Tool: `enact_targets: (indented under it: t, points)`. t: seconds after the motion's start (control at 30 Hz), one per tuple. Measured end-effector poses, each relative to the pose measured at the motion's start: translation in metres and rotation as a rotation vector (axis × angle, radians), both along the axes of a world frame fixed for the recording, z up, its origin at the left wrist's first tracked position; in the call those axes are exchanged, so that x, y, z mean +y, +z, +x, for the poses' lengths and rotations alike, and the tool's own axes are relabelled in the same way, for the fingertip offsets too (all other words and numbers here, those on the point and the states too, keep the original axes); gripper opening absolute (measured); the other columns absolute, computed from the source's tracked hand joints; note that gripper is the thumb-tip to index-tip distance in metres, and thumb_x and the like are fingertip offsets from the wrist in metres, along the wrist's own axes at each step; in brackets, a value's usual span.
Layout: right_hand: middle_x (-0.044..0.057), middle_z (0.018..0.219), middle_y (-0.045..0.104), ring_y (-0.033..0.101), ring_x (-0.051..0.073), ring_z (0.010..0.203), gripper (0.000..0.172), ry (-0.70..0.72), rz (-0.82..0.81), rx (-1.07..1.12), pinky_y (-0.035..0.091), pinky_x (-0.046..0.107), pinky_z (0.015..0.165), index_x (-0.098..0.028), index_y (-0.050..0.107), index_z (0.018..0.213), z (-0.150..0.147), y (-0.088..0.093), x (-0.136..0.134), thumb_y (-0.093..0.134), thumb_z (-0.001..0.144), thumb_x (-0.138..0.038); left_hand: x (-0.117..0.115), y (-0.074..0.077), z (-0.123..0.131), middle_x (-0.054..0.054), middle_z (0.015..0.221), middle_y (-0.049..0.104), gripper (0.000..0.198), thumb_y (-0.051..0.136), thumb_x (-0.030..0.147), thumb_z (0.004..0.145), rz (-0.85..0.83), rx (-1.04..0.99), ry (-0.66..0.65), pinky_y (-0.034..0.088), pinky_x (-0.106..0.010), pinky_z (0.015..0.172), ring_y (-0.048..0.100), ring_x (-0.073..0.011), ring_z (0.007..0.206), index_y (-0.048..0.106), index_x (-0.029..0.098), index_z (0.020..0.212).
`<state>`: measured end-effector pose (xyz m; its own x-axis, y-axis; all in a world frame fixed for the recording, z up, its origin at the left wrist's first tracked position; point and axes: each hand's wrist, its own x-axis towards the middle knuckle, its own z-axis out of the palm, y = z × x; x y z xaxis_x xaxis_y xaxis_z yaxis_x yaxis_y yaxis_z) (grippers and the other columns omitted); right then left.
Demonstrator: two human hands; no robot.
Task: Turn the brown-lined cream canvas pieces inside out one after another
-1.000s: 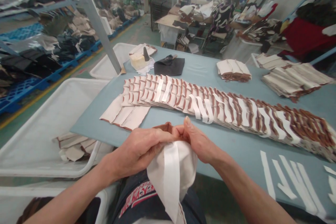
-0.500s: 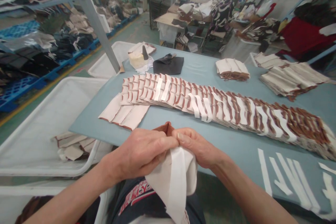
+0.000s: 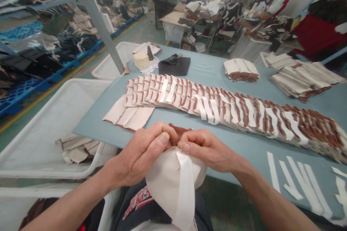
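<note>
Two bare hands, the left hand (image 3: pixel 145 149) and the right hand (image 3: pixel 210 148), hold a cream fabric piece (image 3: pixel 162 173) by its upper edge, just in front of the person's body and near the front edge of a light-blue table (image 3: pixel 92 119). The left hand is closed, its fingers curled in at the edge and its thumb laid along the index finger; the right hand is closed too, thumb and index finger pinching the edge. Between them shows brown material (image 3: pixel 180 129) — bunched, its inner side partly hidden by the fingers. A white strip (image 3: pixel 185 187) hangs down the front of the piece, over dark clothing with red lettering (image 3: pixel 138 202).

Beyond the hands, a long overlapping row of cream panels with brown edges (image 3: pixel 184 95) runs across the table, several white strips lying over it. One flat panel (image 3: pixel 128 116) lies at its left end, partly under the row. More loose white strips (image 3: pixel 273 173) lie on the table to the right. Farther back are a black cloth (image 3: pixel 173 66) and a small panel stack (image 3: pixel 240 68). Left of the table, a white bin (image 3: pixel 48 122) contains cream pieces (image 3: pixel 78 148).
</note>
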<state>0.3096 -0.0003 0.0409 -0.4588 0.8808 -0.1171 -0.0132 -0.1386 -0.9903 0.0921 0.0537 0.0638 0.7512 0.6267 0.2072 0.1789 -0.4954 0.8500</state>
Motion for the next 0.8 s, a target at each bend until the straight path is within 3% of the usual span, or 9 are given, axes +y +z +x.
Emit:
enact_targets:
  t: [0.1,0.2,0.3,0.4,0.5,0.63,0.7,0.8]
  points:
    - [-0.006,0.066,0.037,0.03,0.008,0.057,0.043,-0.004,0.131,-0.123,0.023,0.022,0.049,-0.019,0.049,0.072,-0.001,0.007,-0.002,0.055,0.1,-0.051,0.004,-0.001,0.001,0.003,0.075,0.057,0.029,0.04,0.028,0.106,-0.121,0.022,0.016,0.04,-0.022,0.061,0.052,-0.0102,0.066,0.061,0.015,0.089]
    - [-0.006,0.063,0.038,0.032,0.009,0.057,0.041,-0.042,0.181,-0.175,0.025,0.023,0.05,-0.02,0.047,0.07,-0.003,0.009,-0.006,0.054,0.1,-0.046,0.009,-0.008,0.001,0.004,0.068,0.048,0.036,0.044,0.035,0.105,-0.247,0.016,-0.063,0.033,-0.022,0.055,0.043,-0.0095,0.06,0.055,0.016,0.077]
    - [-0.006,0.06,0.039,0.032,0.009,0.054,0.043,-0.088,0.16,-0.07,0.024,0.023,0.048,-0.019,0.05,0.071,-0.01,0.005,-0.012,0.056,0.099,-0.051,0.011,-0.019,0.0,0.006,0.062,0.033,0.047,0.048,0.046,0.103,-0.344,-0.015,-0.155,0.025,-0.023,0.05,0.031,-0.0086,0.055,0.04,0.019,0.065]
    - [-0.006,0.058,0.038,0.028,0.008,0.051,0.045,-0.133,0.148,0.12,0.021,0.022,0.045,-0.019,0.051,0.069,-0.025,0.001,-0.017,0.062,0.095,-0.053,0.009,-0.032,0.001,0.007,0.058,0.031,0.06,0.058,0.061,0.096,-0.408,-0.098,-0.202,0.022,-0.023,0.048,0.028,-0.008,0.053,0.035,0.019,0.06]
    - [-0.006,0.06,0.041,0.029,0.008,0.05,0.045,-0.174,0.083,0.348,0.024,0.022,0.046,-0.019,0.052,0.068,-0.044,-0.003,-0.018,0.068,0.091,-0.053,0.007,-0.044,0.006,0.007,0.054,0.034,0.069,0.063,0.074,0.086,-0.346,-0.258,-0.18,0.023,-0.024,0.048,0.029,-0.0076,0.051,0.037,0.018,0.056]
    - [-0.006,0.06,0.042,0.029,0.008,0.049,0.043,-0.254,0.011,0.523,0.026,0.021,0.046,-0.02,0.051,0.069,-0.057,-0.009,-0.015,0.071,0.088,-0.054,0.007,-0.057,0.014,0.007,0.055,0.034,0.072,0.058,0.081,0.083,-0.157,-0.396,-0.033,0.023,-0.024,0.05,0.029,-0.0077,0.051,0.038,0.018,0.056]
    - [-0.006,0.061,0.042,0.031,0.009,0.05,0.043,-0.241,0.042,0.471,0.027,0.022,0.048,-0.02,0.051,0.071,-0.054,-0.007,-0.011,0.069,0.09,-0.054,0.008,-0.063,0.016,0.007,0.056,0.035,0.073,0.054,0.084,0.083,-0.124,-0.423,-0.01,0.025,-0.024,0.051,0.03,-0.008,0.051,0.037,0.018,0.057]
    - [-0.004,0.064,0.046,0.037,0.01,0.056,0.043,-0.148,0.207,0.2,0.031,0.023,0.053,-0.019,0.054,0.072,-0.04,0.007,-0.006,0.063,0.097,-0.053,0.007,-0.068,0.014,0.006,0.056,0.037,0.071,0.05,0.084,0.086,-0.116,-0.441,-0.027,0.027,-0.024,0.052,0.034,-0.0094,0.052,0.038,0.019,0.059]
